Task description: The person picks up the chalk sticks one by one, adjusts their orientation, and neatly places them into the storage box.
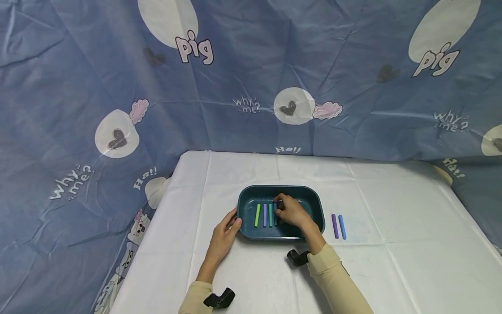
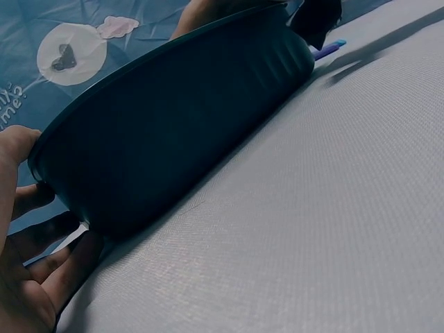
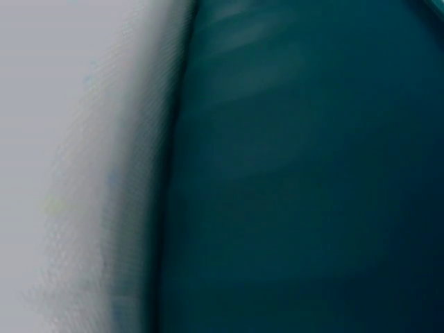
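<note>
A dark teal tray point(image 1: 247, 233) with rounded corners stands on the table. Inside it lie a yellow-green chalk stick point(image 1: 257, 215), a lavender one point(image 1: 264, 215) and a green one point(image 1: 270, 215), side by side. My right hand point(image 1: 292, 212) reaches in over the front rim and pinches a dark blue chalk stick point(image 1: 275, 220) beside the green one. At the tray's left end, my left hand point(image 1: 223, 237) rests against the outer wall, fingers spread along it in the left wrist view. The right wrist view shows only the tray wall point(image 3: 277, 173) and white cloth, blurred.
Right of the tray, a purple chalk stick point(image 1: 335, 226) and a blue one point(image 1: 342, 227) lie nearly parallel on the white cloth point(image 1: 412, 244). A blue printed curtain point(image 1: 235, 78) hangs behind the table. Each wrist carries a black camera mount point(image 1: 219, 299).
</note>
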Tool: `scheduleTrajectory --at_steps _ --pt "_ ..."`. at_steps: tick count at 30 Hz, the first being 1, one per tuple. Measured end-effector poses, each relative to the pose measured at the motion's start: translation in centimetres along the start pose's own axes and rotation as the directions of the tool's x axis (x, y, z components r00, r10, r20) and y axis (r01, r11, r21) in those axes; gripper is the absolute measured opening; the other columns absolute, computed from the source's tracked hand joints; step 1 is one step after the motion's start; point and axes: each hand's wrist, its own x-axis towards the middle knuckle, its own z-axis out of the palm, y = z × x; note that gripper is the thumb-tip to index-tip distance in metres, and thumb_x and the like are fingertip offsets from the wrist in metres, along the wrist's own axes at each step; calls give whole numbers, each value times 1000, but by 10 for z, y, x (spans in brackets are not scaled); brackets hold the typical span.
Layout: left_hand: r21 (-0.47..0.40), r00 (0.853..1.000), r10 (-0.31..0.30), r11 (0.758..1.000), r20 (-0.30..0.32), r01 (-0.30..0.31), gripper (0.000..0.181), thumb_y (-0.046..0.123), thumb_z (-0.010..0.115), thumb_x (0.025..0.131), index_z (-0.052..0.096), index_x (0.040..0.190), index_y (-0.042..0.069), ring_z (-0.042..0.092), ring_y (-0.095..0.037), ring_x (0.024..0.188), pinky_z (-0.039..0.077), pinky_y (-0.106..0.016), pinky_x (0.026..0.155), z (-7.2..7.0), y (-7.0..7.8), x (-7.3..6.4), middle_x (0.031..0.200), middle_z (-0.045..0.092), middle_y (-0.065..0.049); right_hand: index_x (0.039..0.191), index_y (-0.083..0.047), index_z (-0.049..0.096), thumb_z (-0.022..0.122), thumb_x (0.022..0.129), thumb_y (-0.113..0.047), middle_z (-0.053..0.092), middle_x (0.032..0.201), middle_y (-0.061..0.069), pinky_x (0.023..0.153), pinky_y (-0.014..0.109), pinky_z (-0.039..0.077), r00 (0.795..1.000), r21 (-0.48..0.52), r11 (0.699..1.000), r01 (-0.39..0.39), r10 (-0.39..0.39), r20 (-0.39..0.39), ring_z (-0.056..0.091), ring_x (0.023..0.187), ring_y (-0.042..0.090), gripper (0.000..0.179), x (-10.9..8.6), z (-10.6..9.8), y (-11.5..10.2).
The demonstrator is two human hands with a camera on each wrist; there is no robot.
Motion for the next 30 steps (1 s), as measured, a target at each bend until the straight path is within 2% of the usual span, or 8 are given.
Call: scheduleTrajectory --at_steps 8,15,16,20,23,27,30 --pt "13 999 23 1000 -32 -23 48 39 56 94 48 139 22 55 -17 124 47 -30 100 0 -2 2 136 55 -7 120 -5 55 55 91 -6 63 96 14 54 28 53 1000 93 996 12 -11 -11 61 57 14 30 -4 -8 -1" --pt "28 1000 12 1000 -21 -12 50 37 55 95 47 140 16 53 -22 126 46 -31 101 -1 -2 1 138 53 -11 125 -4 52 49 94 -5 60 104 17 55 27 54 993 116 987 111 -105 -53 61 67 17 31 -13 -27 3" --pt "25 1000 9 1000 -15 -9 50 35 55 96 47 140 14 52 -23 126 45 -32 102 -1 0 1 139 52 -12 125 -3 51 48 94 -5 59 104 18 56 27 54 990 111 985 132 -127 -59 61 69 18 31 -15 -30 4" --pt "29 1000 1 1000 6 -1 50 28 54 97 45 141 7 51 -26 127 45 -34 102 -3 21 -5 139 50 -16 127 -2 50 48 96 -7 59 104 19 61 29 51 976 93 975 203 -193 -104 60 74 20 31 -23 -47 9" --pt "34 1000 -1 999 -1 1 51 34 55 96 46 141 12 53 -23 126 46 -33 101 -2 17 -6 138 52 -13 126 -3 51 49 97 -8 61 100 15 62 29 46 964 70 974 214 -199 -176 55 70 18 30 -32 -60 12" --pt "29 1000 6 1000 -26 -6 51 41 56 94 48 139 20 54 -19 125 47 -31 100 1 -5 0 137 55 -8 123 -6 54 50 96 -10 62 99 13 60 26 45 946 42 981 187 -169 -276 54 68 16 28 -40 -72 22" --pt "30 999 10 999 -31 -9 50 41 56 94 48 139 20 54 -19 125 47 -31 100 1 -5 0 137 55 -8 123 -7 55 50 95 -10 63 101 14 60 27 46 932 34 985 166 -146 -332 56 73 18 28 -42 -78 34"
